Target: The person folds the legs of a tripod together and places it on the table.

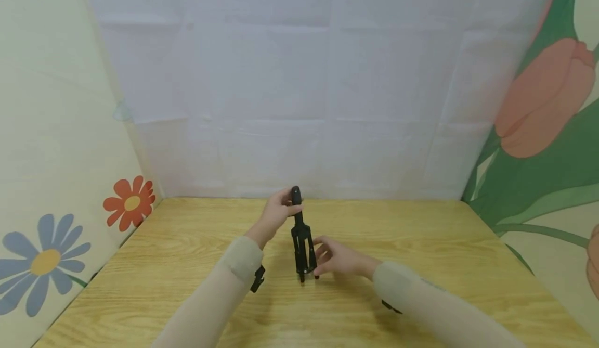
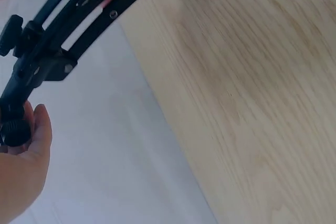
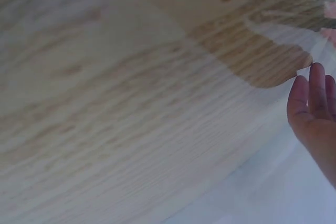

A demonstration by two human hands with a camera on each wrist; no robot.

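Note:
A small black tripod (image 1: 299, 233) stands nearly upright over the wooden table, its legs folded close together and pointing down. Around its upper end, my left hand (image 1: 278, 213) grips the tripod from the left side. The left wrist view shows the tripod's dark legs (image 2: 113, 15) and a side knob (image 2: 10, 35), with the left fingers (image 2: 39, 135) at the top end. My right hand (image 1: 339, 257) is beside the legs at the right, fingers loosely bent. Whether it touches them is hard to tell. In the blurred right wrist view, the right hand (image 3: 315, 108) shows nothing held.
The wood-grain table (image 1: 187, 265) spreads out under both hands. A creased white cloth (image 1: 281, 103) hangs behind its far edge. Flower-patterned cloths stand at the left (image 1: 56, 129) and right (image 1: 552, 181). Each wrist wears a band with a black device below.

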